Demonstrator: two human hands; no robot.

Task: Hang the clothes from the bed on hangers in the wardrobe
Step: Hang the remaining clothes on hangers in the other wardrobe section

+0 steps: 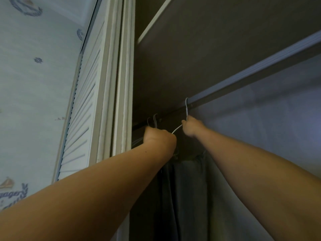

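Note:
Both arms reach up into the dark wardrobe. My right hand [190, 126] grips a white wire hanger [186, 108] just below its hook, and the hook sits over the wardrobe rail [225, 87]. My left hand [159, 138] holds the hanger's left shoulder wire. A dark grey garment [187, 192] hangs down below the two hands; how it sits on the hanger is hidden by my arms. Hooks of other hangers [153, 120] sit on the rail just left of my left hand.
A white louvred wardrobe door [81, 110] and its frame [121, 84] stand at the left, beside blue patterned wallpaper [34, 84]. A shelf underside [208, 49] spans above the rail. A pale wardrobe wall [269, 127] lies at the right.

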